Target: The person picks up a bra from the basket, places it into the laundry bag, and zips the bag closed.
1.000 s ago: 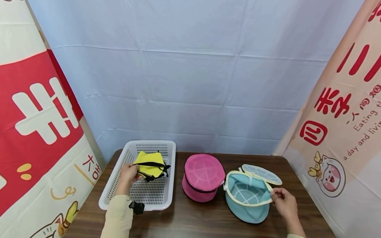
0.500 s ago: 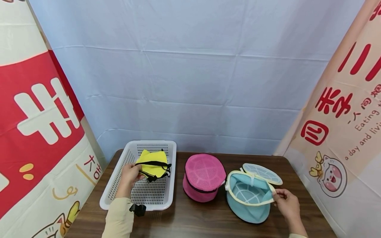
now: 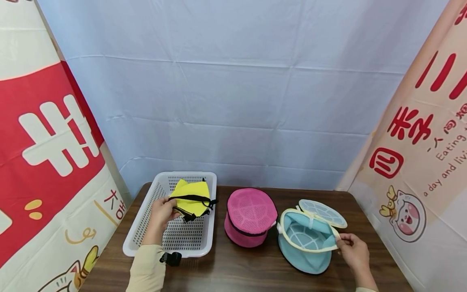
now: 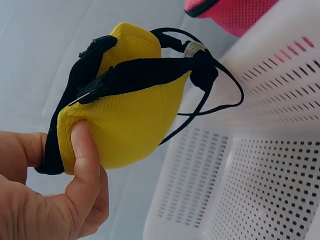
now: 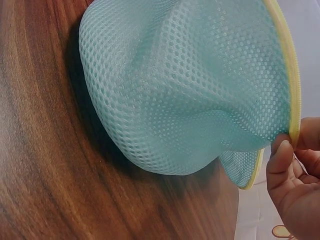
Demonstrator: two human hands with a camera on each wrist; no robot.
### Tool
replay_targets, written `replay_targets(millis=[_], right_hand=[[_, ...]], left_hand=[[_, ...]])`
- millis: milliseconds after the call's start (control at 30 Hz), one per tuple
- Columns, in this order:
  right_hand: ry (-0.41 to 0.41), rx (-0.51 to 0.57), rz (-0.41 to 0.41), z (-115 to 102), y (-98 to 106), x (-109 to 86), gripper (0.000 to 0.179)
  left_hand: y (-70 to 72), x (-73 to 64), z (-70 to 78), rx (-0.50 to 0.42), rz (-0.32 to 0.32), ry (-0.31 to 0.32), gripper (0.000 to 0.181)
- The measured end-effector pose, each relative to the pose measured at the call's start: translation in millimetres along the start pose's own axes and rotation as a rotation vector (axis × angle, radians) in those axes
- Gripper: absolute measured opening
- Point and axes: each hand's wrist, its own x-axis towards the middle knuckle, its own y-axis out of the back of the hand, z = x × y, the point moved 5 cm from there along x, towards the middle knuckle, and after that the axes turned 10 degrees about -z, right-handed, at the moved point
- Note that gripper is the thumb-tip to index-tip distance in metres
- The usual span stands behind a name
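My left hand pinches a folded yellow ribbed cloth piece with black straps above the white plastic basket. In the left wrist view the thumb presses on the yellow cloth, and a thin black cord loops from its far end. My right hand pinches the yellow zipper rim of a teal mesh laundry bag. That bag stands with its mouth open and its lid folded back. The right wrist view has the thumb and finger on the rim beside the teal mesh.
A pink mesh laundry bag, its lid on top, stands between the basket and the teal bag. The brown wooden table carries them. A pale cloth hangs behind, with printed cloths at both sides.
My left hand has raised the yellow cloth a little and moved it to the right over the basket. The right hand stays on the teal bag's rim, almost unmoved.
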Motion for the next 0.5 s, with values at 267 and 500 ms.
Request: replay_targets(millis=[267, 500], right_hand=[[-0.03, -0.011, 0.008, 15, 0, 8.8, 0.024], [-0.025, -0.001, -0.042, 19, 1, 12.3, 0.028]], left_hand=[[-11.5, -8.2, 12.9, -0.031, -0.033, -0.043, 0.031], [-22.9, -11.5, 17.6, -0.056, -0.056, -0.069, 0.029]])
